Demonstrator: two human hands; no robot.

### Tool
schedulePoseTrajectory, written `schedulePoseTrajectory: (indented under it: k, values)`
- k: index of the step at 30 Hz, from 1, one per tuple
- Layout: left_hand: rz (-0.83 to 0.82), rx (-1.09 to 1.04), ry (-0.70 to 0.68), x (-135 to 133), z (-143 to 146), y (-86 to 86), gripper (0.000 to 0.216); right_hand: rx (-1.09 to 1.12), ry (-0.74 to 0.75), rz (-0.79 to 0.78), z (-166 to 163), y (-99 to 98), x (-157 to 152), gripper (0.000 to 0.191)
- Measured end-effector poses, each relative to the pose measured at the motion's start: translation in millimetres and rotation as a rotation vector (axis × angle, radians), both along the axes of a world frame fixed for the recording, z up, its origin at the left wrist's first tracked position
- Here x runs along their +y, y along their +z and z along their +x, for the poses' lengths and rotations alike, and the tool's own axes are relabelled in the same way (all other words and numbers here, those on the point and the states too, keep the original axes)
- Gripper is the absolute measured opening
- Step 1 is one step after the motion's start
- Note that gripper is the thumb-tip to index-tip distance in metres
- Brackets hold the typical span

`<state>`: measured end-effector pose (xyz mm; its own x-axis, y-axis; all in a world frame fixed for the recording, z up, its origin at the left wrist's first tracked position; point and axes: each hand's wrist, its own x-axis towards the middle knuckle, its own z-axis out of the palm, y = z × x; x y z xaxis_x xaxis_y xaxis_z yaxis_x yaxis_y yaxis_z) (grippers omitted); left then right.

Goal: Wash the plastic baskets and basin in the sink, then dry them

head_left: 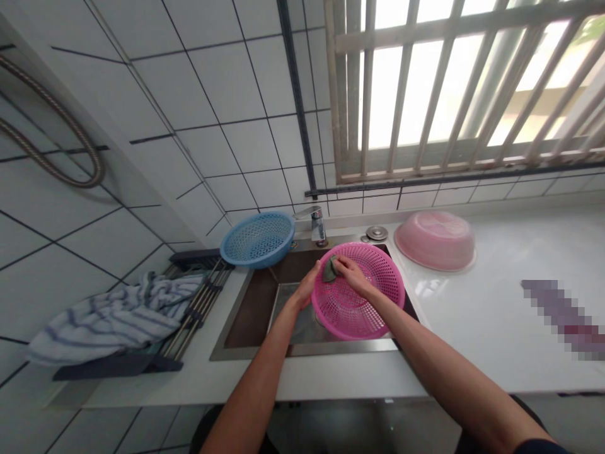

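Observation:
A round pink plastic basket (394, 284) with a perforated wall is held tilted over the sink (246, 315). My left hand (307, 289) grips its left rim, the thumb near the top edge. Pinched in my right hand (352, 274) is a small grey-green cloth (329, 271), pressed against the inner wall close to that same rim. The far side of the basket's underside is hidden, and the basket covers much of the sink's right half.
Behind the sink stands a faucet (318, 227), with a blue basket (259, 239) leaning to its left. A metal sink strainer (377, 233) and an upturned pink basin (435, 241) sit right. A striped towel (123, 315) lies over a folding rack (201, 302) at left.

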<state>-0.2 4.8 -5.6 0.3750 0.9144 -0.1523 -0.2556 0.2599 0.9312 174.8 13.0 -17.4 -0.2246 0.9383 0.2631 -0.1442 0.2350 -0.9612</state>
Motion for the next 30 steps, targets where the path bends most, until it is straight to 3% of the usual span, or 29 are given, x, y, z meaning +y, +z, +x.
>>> schedulePoseTrajectory:
  k: [5, 8, 10, 15, 17, 20, 24, 26, 28, 30]
  values:
    - [0.066, 0.098, 0.107, -1, -7, 1.9, 0.07, -0.355, 0.637, -0.009, -12, -13.2, -16, 0.034]
    - [0.047, 0.112, 0.114, -2, -10, 2.3, 0.07, -0.459, 0.857, -0.056, -14, -17.7, -20, 0.034]
    - [0.064, 0.116, 0.118, -1, -9, 0.6, 0.068, -0.41, 0.777, -0.041, -14, -16.1, -19, 0.035]
    - [0.075, 0.043, 0.07, 1, -3, -2.9, 0.065, -0.037, 0.085, -0.004, -11, -1.9, -6, 0.036]
    - [0.056, 0.008, 0.045, 1, -1, -2.9, 0.065, 0.012, 0.012, -0.003, -9, 1.2, -2, 0.035]
    - [0.072, 0.039, 0.048, 1, -1, -3.0, 0.066, -0.082, 0.176, 0.021, -7, -0.9, -4, 0.034]
    - [0.066, 0.134, 0.118, 2, -8, -2.7, 0.075, -0.357, 0.674, 0.0, -10, -9.5, -14, 0.03]
    - [0.042, 0.145, 0.14, 3, -12, -2.3, 0.077, -0.437, 0.827, -0.032, -12, -12.2, -18, 0.027]
    - [0.028, 0.142, 0.149, 4, -13, -3.1, 0.076, -0.442, 0.831, -0.031, -14, -12.9, -20, 0.029]
    - [0.029, 0.126, 0.143, 5, -11, -5.4, 0.075, -0.345, 0.685, -0.017, -16, -11.9, -17, 0.032]
